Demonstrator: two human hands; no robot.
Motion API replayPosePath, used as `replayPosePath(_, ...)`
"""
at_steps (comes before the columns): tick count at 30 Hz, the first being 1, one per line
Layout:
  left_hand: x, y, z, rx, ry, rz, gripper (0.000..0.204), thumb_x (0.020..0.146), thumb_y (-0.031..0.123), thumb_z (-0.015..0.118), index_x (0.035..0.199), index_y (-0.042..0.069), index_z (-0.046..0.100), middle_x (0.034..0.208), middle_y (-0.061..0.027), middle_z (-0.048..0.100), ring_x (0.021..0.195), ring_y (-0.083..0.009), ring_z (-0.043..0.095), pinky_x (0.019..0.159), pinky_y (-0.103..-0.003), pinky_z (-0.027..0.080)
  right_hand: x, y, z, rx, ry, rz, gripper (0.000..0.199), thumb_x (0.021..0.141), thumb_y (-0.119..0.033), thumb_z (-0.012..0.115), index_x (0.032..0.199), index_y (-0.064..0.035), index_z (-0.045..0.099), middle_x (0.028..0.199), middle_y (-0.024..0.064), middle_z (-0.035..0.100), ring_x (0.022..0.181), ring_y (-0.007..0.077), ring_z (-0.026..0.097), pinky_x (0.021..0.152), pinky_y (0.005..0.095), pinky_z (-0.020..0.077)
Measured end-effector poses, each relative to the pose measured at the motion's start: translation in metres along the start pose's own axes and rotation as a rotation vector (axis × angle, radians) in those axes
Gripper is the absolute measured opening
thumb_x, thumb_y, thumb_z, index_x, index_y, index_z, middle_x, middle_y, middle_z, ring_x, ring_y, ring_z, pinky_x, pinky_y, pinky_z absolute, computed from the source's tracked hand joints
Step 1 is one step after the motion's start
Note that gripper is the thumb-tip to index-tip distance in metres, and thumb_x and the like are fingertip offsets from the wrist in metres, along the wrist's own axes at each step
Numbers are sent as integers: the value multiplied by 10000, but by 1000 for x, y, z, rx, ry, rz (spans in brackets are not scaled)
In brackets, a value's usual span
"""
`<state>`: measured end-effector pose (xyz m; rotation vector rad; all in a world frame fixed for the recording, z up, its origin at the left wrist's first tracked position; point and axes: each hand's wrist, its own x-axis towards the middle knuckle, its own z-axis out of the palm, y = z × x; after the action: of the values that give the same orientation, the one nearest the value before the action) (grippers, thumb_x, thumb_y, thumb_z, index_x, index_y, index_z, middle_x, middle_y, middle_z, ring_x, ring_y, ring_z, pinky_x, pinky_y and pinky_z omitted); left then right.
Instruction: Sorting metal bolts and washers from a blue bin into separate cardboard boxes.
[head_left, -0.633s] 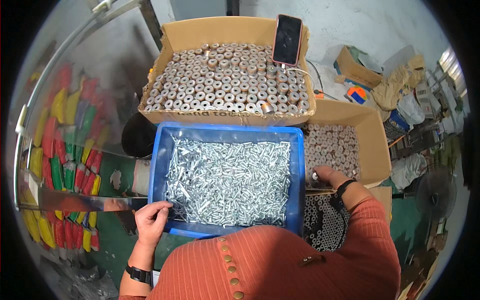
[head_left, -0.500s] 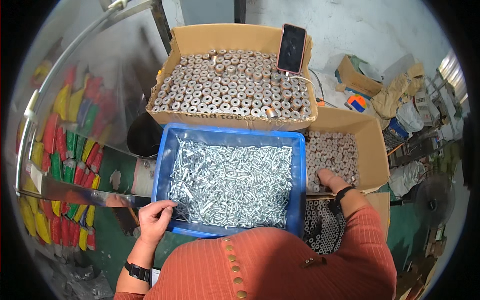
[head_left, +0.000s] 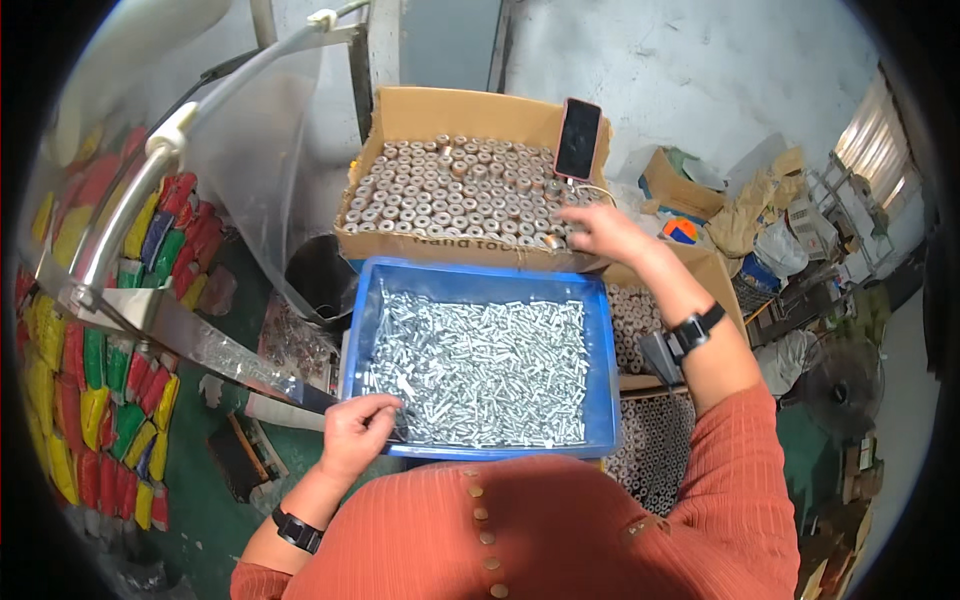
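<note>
In front of me lies a blue plastic tray (head_left: 612, 400) full of small silvery screw-like metal pieces (head_left: 485, 370). My left hand (head_left: 360, 435) is at the tray's near left corner, thumb and fingers pressed together; whatever they hold is hidden. My right hand (head_left: 612, 235) reaches over the near right corner of a cardboard box (head_left: 470, 108) behind the tray. Its fingers are spread above upright metal cylinders with centre holes (head_left: 440, 195), packed in rows. I cannot see a cylinder in its grip. A second cardboard box (head_left: 715, 285), also with cylinders, is under my right forearm.
A phone (head_left: 578, 140) with a cable leans at the first box's right side. More ringed pieces (head_left: 650, 450) lie below the second box. At left stand a curved metal rail (head_left: 125, 220) and stacked coloured bags (head_left: 95, 390); a fan (head_left: 843, 388) is at right.
My right hand has risen from the cylinders in the right-hand box to the far box's near right corner, fingers now spread. My left hand keeps its place by the tray. The view has shifted.
</note>
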<state>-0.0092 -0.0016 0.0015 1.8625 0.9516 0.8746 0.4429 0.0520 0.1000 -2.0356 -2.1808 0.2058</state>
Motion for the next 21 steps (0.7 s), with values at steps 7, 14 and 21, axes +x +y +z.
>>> replayPosePath(7, 2, -4, -9, -64, -83, -11, 139, 844, 28, 614, 926, -12, 719, 742, -85, 689, 640, -97, 590, 584, -261, 463, 38, 7, 11, -112, -310, -2, 384, 872, -277, 670, 1235, -156, 634, 1155, 162, 662, 1091, 352, 608, 930, 436, 475)
replayPosePath(14, -5, -25, -10, 5, -106, 65, 161, 846, 108, 634, 950, 30, 731, 837, -134, 717, 737, -228, 693, 677, -340, 543, 52, 7, 19, -128, -344, -143, 377, 920, -301, 614, 1185, -34, 616, 1190, 187, 644, 1098, 372, 598, 914, 456, 488)
replayPosePath(21, -5, -19, -16, -29, -116, 175, 196, 841, 154, 566, 911, 33, 703, 825, -156, 691, 773, -311, 674, 722, -404, 523, 33, -68, 3, 552, 83, 136, 241, 987, -282, 531, 1066, -84, 642, 748, -50, 525, 613, 33, 426, 497, 210, 335)
